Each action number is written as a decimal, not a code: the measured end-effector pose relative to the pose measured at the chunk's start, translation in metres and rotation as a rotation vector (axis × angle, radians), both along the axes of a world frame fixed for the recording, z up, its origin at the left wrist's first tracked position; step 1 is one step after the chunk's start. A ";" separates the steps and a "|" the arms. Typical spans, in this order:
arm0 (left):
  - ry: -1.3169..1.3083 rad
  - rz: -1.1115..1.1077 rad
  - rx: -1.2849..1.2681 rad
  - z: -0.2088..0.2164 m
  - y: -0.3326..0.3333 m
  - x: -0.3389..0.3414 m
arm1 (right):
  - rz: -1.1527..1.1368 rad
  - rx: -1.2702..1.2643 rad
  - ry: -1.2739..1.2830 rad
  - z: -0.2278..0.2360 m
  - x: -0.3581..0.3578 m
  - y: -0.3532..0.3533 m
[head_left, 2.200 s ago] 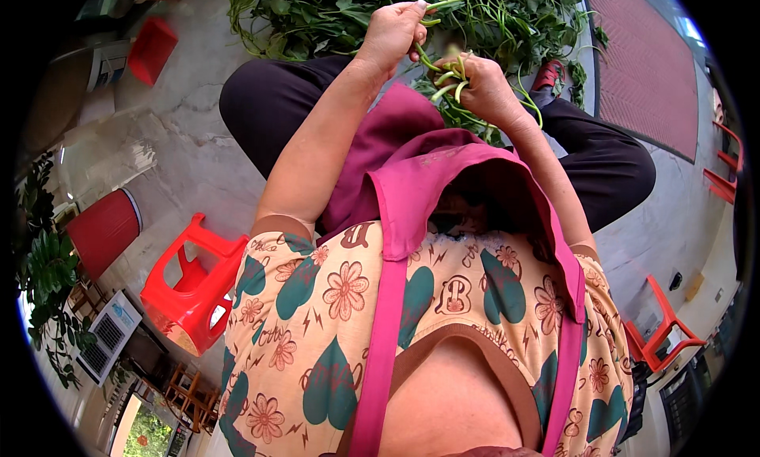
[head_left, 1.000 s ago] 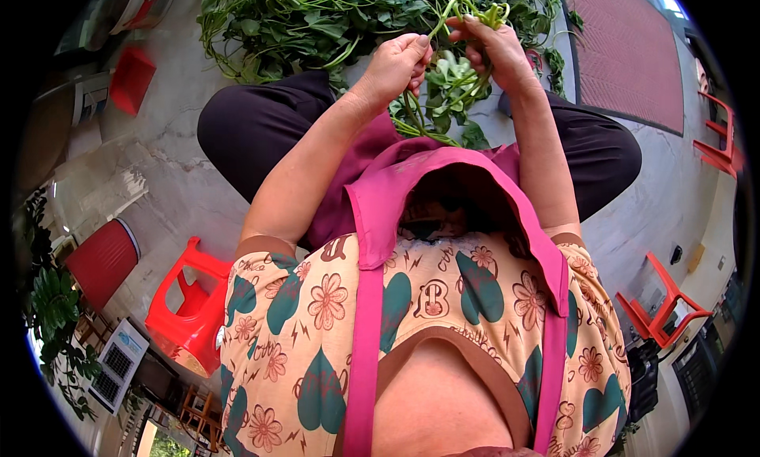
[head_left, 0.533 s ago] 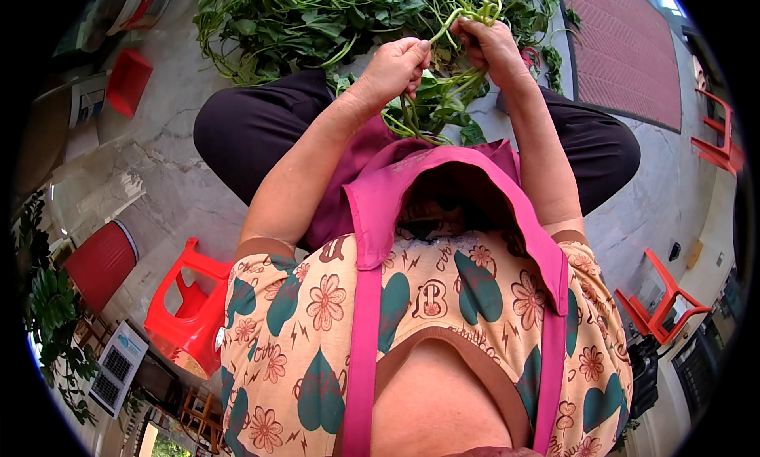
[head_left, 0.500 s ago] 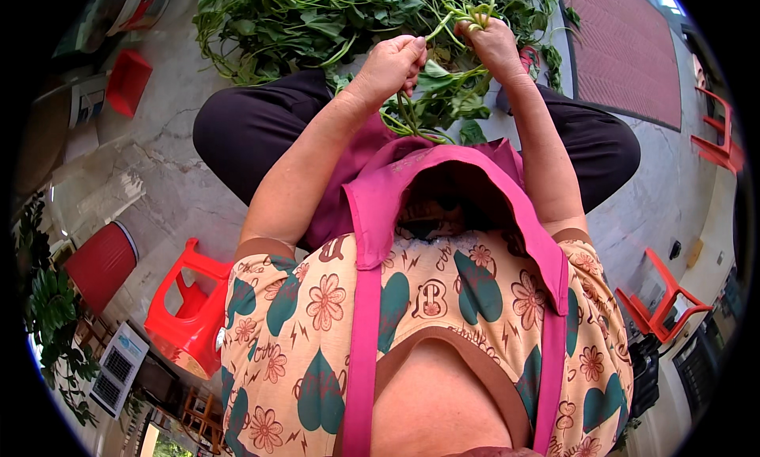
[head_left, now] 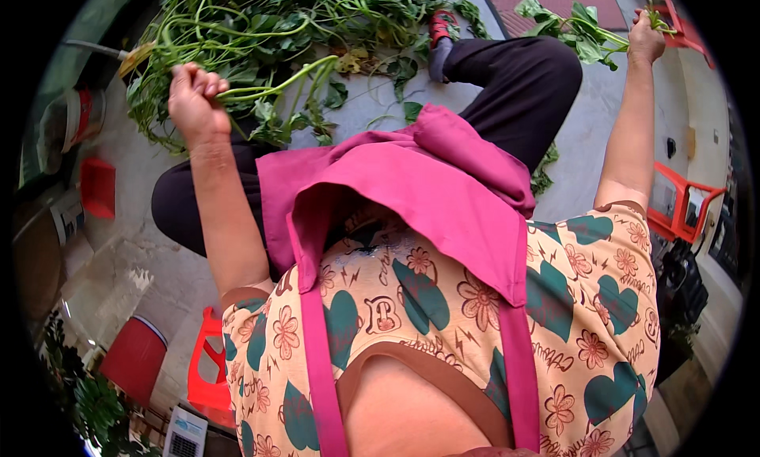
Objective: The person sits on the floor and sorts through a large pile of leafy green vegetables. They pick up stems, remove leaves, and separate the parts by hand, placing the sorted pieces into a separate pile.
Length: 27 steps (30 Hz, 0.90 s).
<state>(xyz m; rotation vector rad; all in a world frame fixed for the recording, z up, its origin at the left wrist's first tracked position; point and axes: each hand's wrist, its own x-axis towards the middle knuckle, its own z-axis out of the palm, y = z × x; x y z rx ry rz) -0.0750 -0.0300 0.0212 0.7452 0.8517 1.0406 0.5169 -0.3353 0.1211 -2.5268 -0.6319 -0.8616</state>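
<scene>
A large heap of leafy green vines (head_left: 317, 17) with long pale-green stems lies on the floor at the far side. My left hand (head_left: 198, 104) is at the heap's near left edge, its fingers closed around a few long stems (head_left: 273, 89) that trail right toward leaves on the floor. Stretched out to the far right, my right hand (head_left: 647, 39) grips a bunch of leafy stems (head_left: 590, 33). Leaves hang out to the left of that fist, and short stem ends poke out on its other side. The two hands are wide apart.
My legs in dark trousers (head_left: 514, 85) are bent on the tiled floor, a magenta apron (head_left: 404, 188) over my lap. A reddish mat (head_left: 546, 1) lies far right. Red plastic stools (head_left: 685, 203) stand at right and lower left (head_left: 207, 370); a red bin (head_left: 134, 358) is at left.
My hands have parted from close together over the vines. The right one has swung far right with a leafy bunch; the left has moved left, holding stems. My body has turned.
</scene>
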 end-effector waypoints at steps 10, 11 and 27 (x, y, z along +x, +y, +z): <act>0.197 -0.049 0.165 0.020 -0.002 0.007 | -0.162 -0.763 0.108 -0.082 -0.092 -0.176; 0.235 -0.059 0.181 0.016 -0.002 0.011 | -0.171 -0.773 0.209 -0.112 -0.099 -0.182; 1.008 -0.066 0.993 0.022 -0.012 0.042 | 0.083 -0.479 0.913 -0.353 -0.112 -0.180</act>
